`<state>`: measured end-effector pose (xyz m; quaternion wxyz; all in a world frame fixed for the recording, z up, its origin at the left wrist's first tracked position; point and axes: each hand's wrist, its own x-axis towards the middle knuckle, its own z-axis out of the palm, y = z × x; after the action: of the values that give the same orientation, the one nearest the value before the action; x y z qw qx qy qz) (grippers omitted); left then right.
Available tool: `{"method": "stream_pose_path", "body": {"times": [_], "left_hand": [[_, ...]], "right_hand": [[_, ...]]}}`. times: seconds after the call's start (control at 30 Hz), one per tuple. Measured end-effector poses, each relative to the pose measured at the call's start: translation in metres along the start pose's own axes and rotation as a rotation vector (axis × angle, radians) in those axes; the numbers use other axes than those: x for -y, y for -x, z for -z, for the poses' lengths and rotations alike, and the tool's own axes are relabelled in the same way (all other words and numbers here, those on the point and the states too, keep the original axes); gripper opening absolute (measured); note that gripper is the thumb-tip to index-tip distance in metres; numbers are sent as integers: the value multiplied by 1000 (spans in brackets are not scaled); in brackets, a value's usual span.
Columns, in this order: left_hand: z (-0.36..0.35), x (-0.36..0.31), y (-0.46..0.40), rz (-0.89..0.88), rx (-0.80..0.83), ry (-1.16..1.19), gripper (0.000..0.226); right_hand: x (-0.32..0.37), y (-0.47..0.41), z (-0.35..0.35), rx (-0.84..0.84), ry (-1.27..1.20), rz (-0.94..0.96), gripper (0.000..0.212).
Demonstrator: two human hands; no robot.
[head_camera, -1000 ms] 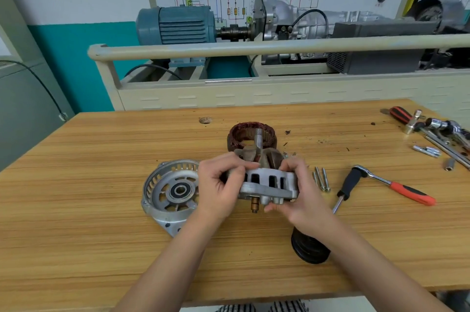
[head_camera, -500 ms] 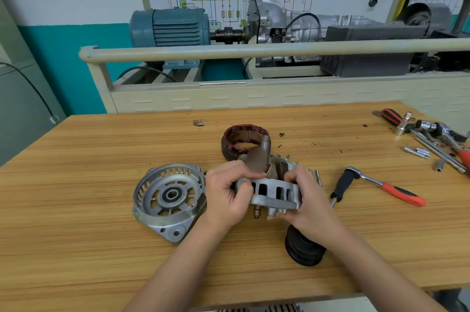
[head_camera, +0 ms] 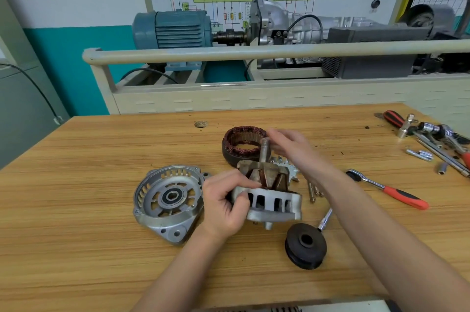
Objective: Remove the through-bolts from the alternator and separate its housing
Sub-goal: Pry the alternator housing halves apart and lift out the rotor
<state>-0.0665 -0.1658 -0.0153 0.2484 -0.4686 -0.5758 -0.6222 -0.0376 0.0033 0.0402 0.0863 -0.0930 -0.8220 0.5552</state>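
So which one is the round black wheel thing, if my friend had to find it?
Start at the wooden table and find the left hand gripping the grey metal housing. Just right of it and nearer the table's front edge lies the black pulley. It is the only all-black round part, thick with a hole through its middle; the round cover on the left is shiny silver.

- R hand (head_camera: 292, 149) motion-blurred; can't tell if fingers touch rotor shaft (head_camera: 264, 150).
- Bolts (head_camera: 314, 191) partly hidden behind R forearm.
- Tools (head_camera: 437, 138) cut off at right edge.
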Motion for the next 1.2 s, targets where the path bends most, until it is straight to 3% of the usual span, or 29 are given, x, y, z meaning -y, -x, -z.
{"method": "stream_pose_path", "body": {"times": [0.1, 0.17, 0.23, 0.3, 0.5, 0.7, 0.8, 0.9, 1.0, 1.07, 1.2], "left_hand": [[0, -3, 2, -5, 45, -26, 28], [4, -1, 4, 3, 51, -28, 31], [8, 0, 7, 3, 59, -40, 31], [10, -1, 13, -10, 75, -100, 28], [15, -3, 26, 11, 143, -221, 25], [26, -13, 43, 204, 242, -376, 26], [31, -23, 49, 436, 234, -359, 51], [34, -37, 50, 742, 238, -255, 102], [32, -44, 51, 807, 403, -304, 145], [28, -45, 51, 816, 458, -342, 152], [22, -40, 46, 795, 370, -359, 152]], "right_hand": [[9, -19, -7, 263, 24, -90, 35], [6, -18, -8, 294, -251, -82, 27], [0, -10, -13, 229, -480, -50, 19], [0, -5, -18, 161, -515, -23, 15], [12, 5, -33, 18, -421, -34, 14], [26, 7, -46, -20, -304, -92, 21], [30, 7, -48, -107, -328, -163, 25], [30, 11, -50, -201, -380, -181, 23], [34, 19, -58, -273, -380, -107, 15], [38, 23, -64, -314, -352, -26, 13], [47, 23, -69, -339, -283, 88, 19]]}}
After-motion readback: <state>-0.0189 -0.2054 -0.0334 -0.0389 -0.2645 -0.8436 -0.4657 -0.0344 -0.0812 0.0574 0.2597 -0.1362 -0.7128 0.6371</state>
